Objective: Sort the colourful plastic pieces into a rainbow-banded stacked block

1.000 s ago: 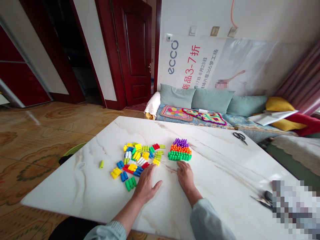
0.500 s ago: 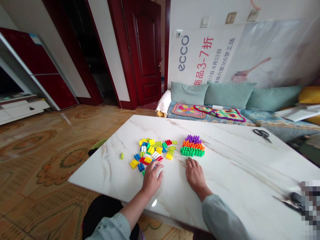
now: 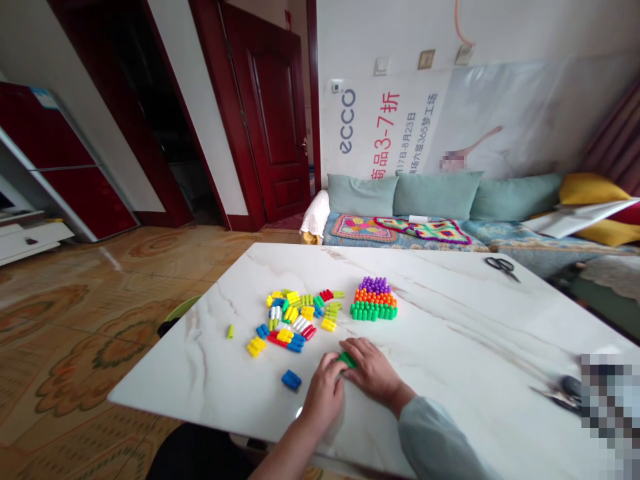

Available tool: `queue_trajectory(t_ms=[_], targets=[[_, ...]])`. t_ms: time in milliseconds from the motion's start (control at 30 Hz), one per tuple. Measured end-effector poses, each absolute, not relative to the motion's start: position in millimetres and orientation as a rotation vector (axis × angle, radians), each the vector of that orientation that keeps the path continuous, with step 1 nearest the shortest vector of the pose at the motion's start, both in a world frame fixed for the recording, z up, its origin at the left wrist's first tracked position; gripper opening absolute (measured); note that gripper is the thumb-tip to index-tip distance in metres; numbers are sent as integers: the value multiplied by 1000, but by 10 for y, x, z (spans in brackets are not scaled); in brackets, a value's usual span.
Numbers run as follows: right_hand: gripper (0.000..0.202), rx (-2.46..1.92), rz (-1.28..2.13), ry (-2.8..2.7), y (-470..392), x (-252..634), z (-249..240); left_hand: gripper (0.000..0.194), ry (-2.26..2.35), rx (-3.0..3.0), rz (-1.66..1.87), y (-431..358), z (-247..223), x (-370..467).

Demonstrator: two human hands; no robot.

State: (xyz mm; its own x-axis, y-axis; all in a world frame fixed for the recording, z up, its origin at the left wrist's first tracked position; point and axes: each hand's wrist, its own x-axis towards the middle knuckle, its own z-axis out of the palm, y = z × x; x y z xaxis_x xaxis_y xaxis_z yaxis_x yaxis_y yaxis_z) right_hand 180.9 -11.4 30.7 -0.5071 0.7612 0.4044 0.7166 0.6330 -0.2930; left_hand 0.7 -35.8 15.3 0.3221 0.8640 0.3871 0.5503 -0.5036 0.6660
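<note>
Both hands meet near the front of the white marbled table (image 3: 430,373) around a green toy block (image 3: 347,360). My left hand (image 3: 325,392) pinches its left side, and my right hand (image 3: 373,370) closes on it from the right; fingers partly cover it. Left of my left hand lies a blue toy block (image 3: 291,380), apart from the loose pile. Beyond it spreads that pile of yellow, white, red, blue and lime toy blocks (image 3: 301,325). Farther back and to the right stand rows of peg-like blocks: green (image 3: 374,311) in front, orange (image 3: 376,297) in the middle, purple (image 3: 376,285) behind.
A single lime block (image 3: 230,331) lies near the table's left edge. Black scissors (image 3: 503,267) rest at the far right corner, and another dark-handled tool (image 3: 563,397) lies at the right. A sofa (image 3: 415,230) with cushions stands behind the table.
My left hand has moved right from the pile, and my right hand has shifted toward it. They now hold a green block between them. A blue block now lies nearer the front edge.
</note>
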Motion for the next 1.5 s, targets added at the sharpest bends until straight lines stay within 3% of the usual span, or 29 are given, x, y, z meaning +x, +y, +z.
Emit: queue_trajectory(t_ms=[67, 167, 433, 700, 900, 1067, 1133, 1200, 1300, 1400, 1500], targets=[[29, -1225, 139, -2290, -101, 1800, 308, 45, 1228, 2177, 1065, -215, 204, 180], [19, -1335, 154, -2185, -68, 1805, 271, 37, 1336, 2249, 1010, 144, 329, 230], [17, -1438, 209, -2169, -34, 1812, 232, 37, 1740, 2280, 684, 1441, 702, 5], [18, -1451, 251, -2157, -40, 1823, 240, 20, 1788, 2216, 326, 1788, 651, 6], [17, -1436, 229, -2158, -29, 1831, 225, 7, 1741, 2143, 509, 1658, 783, 2], [17, -1432, 192, -2168, -33, 1834, 226, 23, 1572, 2028, 690, 961, 978, -298], [17, -1438, 180, -2177, -31, 1833, 218, 20, 1403, 1959, 567, 522, 978, -548], [19, -1449, 170, -2179, -28, 1831, 206, 22, 971, 1670, 155, 93, 913, -821], [20, -1468, 156, -2176, -26, 1828, 191, 25, 782, 1353, -200, -330, 746, -1129], [20, -1462, 154, -2179, -31, 1834, 186, 26, 915, 1354, -38, -364, 610, -1194], [21, -1432, 178, -2168, -40, 1851, 187, 27, 1106, 1433, 394, -124, 555, -1028]])
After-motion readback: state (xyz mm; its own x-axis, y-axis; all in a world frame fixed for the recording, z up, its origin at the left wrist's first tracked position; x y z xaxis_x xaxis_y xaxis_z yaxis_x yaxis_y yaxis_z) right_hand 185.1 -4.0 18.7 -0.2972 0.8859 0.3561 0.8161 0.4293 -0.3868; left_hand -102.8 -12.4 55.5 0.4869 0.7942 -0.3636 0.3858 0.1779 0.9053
